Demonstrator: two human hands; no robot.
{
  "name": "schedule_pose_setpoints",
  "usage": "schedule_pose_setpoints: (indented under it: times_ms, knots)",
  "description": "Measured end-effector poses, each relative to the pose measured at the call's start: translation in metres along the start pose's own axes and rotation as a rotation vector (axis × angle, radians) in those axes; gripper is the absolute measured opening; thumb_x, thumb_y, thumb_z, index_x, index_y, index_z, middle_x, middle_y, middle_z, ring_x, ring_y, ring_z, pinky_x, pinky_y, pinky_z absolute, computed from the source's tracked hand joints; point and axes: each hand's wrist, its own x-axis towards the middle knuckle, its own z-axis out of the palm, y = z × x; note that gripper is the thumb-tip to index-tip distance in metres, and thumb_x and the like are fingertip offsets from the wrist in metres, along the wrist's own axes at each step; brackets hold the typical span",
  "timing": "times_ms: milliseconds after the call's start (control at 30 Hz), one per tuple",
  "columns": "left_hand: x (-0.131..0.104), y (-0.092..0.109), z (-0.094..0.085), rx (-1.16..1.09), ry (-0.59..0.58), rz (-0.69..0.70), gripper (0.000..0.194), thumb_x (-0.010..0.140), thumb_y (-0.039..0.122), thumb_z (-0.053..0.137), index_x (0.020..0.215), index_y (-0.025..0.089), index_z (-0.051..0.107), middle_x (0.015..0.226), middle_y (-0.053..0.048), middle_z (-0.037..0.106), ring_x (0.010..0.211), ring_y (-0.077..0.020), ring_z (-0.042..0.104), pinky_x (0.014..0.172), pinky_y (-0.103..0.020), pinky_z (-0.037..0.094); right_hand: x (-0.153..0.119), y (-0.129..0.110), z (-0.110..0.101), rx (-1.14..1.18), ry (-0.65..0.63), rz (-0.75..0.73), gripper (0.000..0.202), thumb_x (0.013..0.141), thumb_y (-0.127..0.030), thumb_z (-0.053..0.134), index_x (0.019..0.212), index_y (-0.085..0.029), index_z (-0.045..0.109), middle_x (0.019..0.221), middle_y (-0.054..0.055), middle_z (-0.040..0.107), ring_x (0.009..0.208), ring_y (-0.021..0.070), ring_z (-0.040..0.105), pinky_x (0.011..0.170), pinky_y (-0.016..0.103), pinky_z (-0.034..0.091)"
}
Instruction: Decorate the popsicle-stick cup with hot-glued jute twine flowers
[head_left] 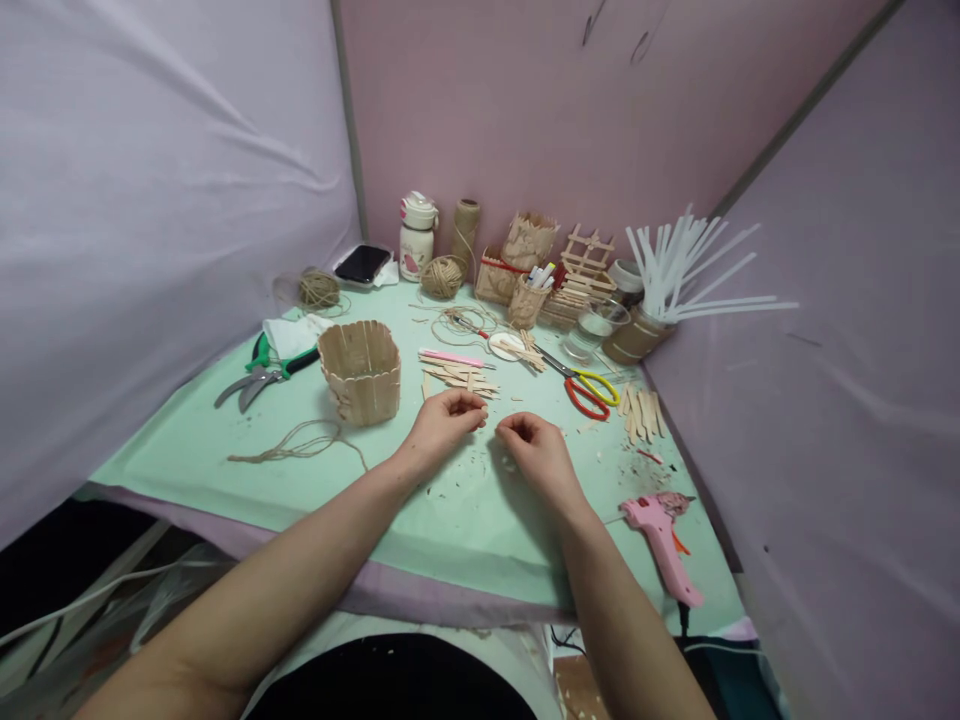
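Over the middle of the table, my left hand has thumb and fingertips pinched together. A tiny pale bit may be at those fingertips, too small to name. Across a narrow gap, my right hand is closed in a similar pinch, and I cannot make out anything in it. Just beyond my left hand lies a loose pile of wooden craft sticks with a pink pen along its back. A four-sided basket made of craft sticks stands upright to the left, apart from my hands.
Green-handled pruning shears and loose twine lie left. Scissors, more sticks and a pink glue gun lie right. Twine balls, a bottle and white glue sticks stand behind.
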Motion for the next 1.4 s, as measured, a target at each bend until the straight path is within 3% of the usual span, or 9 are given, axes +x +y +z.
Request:
schedule_pose_setpoints:
  times_ms: [133, 300, 467, 600, 700, 900, 1033, 1200, 1400]
  knots:
    - [0.002, -0.001, -0.003, 0.02, 0.01, 0.021, 0.021, 0.062, 0.026, 0.075, 0.077, 0.016, 0.066, 0.071, -0.001, 0.066, 0.069, -0.014, 0.062, 0.068, -0.028, 0.046, -0.002, 0.006, 0.002, -0.244, -0.01, -0.133, 0.019, 0.078, -0.027, 0.054, 0.079, -0.02, 0.071, 0.077, 0.004, 0.072, 0.073, 0.0192, 0.061, 0.074, 0.033, 0.045]
    - [0.003, -0.002, -0.004, 0.019, 0.003, 0.022, 0.022, 0.062, 0.028, 0.076, 0.077, 0.016, 0.066, 0.071, -0.001, 0.066, 0.069, -0.0139, 0.062, 0.068, -0.027, 0.046, 0.0, 0.008, -0.001, -0.28, 0.016, -0.234, 0.027, 0.084, -0.022, 0.049, 0.093, -0.02, 0.074, 0.098, 0.009, 0.072, 0.091, 0.0215, 0.064, 0.085, 0.036, 0.047]
    - [0.003, 0.0, -0.005, -0.031, 0.011, -0.04, 0.025, 0.06, 0.029, 0.079, 0.077, 0.016, 0.066, 0.072, -0.001, 0.066, 0.068, -0.0127, 0.061, 0.067, -0.027, 0.046, -0.015, 0.0, -0.018, -0.194, 0.217, -0.316, 0.027, 0.09, -0.03, 0.05, 0.104, -0.018, 0.069, 0.108, 0.011, 0.064, 0.087, 0.0191, 0.063, 0.075, 0.033, 0.052]
    - [0.003, 0.003, -0.007, -0.067, 0.014, -0.097, 0.029, 0.059, 0.031, 0.082, 0.078, 0.016, 0.066, 0.074, -0.001, 0.067, 0.07, -0.0122, 0.062, 0.068, -0.025, 0.046, -0.047, -0.003, -0.052, -0.281, 0.464, -0.404, 0.026, 0.09, -0.034, 0.054, 0.108, -0.02, 0.066, 0.111, 0.011, 0.061, 0.086, 0.0179, 0.062, 0.078, 0.034, 0.052]
    - [0.003, 0.003, -0.008, -0.106, 0.004, -0.113, 0.03, 0.059, 0.032, 0.083, 0.079, 0.016, 0.067, 0.075, -0.001, 0.067, 0.071, -0.0113, 0.062, 0.068, -0.023, 0.047, -0.073, 0.01, -0.087, -0.44, 0.595, -0.316, 0.034, 0.09, -0.042, 0.054, 0.113, -0.02, 0.065, 0.115, 0.012, 0.061, 0.086, 0.0198, 0.062, 0.08, 0.037, 0.051]
    - [0.007, 0.001, -0.009, -0.208, -0.005, -0.147, 0.034, 0.055, 0.029, 0.087, 0.078, 0.015, 0.067, 0.077, -0.002, 0.068, 0.071, -0.0105, 0.062, 0.066, -0.021, 0.049, -0.113, 0.065, -0.137, -0.925, 0.46, 0.025, 0.08, 0.082, -0.078, 0.034, 0.11, -0.01, 0.067, 0.105, 0.023, 0.064, 0.099, 0.0376, 0.058, 0.088, 0.053, 0.044]
    - [0.008, 0.001, -0.009, -0.223, -0.003, -0.175, 0.033, 0.055, 0.025, 0.088, 0.078, 0.015, 0.067, 0.077, -0.003, 0.068, 0.07, -0.0101, 0.063, 0.063, -0.02, 0.05, -0.121, 0.086, -0.14, -1.015, 0.431, 0.123, 0.088, 0.079, -0.084, 0.031, 0.105, -0.008, 0.067, 0.095, 0.024, 0.064, 0.088, 0.0369, 0.058, 0.081, 0.051, 0.044]
    - [0.009, 0.001, -0.009, -0.229, -0.01, -0.188, 0.028, 0.059, 0.022, 0.086, 0.08, 0.013, 0.069, 0.077, -0.005, 0.069, 0.069, -0.0103, 0.063, 0.062, -0.02, 0.051, -0.112, 0.086, -0.138, -0.973, 0.425, 0.172, 0.077, 0.079, -0.081, 0.032, 0.092, -0.013, 0.068, 0.082, 0.02, 0.064, 0.078, 0.0338, 0.059, 0.075, 0.048, 0.045]
    - [0.006, 0.004, -0.008, -0.249, -0.031, -0.217, 0.023, 0.062, 0.02, 0.085, 0.077, 0.013, 0.069, 0.075, -0.005, 0.068, 0.068, -0.0097, 0.062, 0.062, -0.019, 0.051, -0.111, 0.059, -0.129, -0.553, 0.473, 0.179, 0.066, 0.075, -0.071, 0.054, 0.104, -0.014, 0.068, 0.099, 0.018, 0.068, 0.086, 0.0303, 0.063, 0.076, 0.043, 0.049]
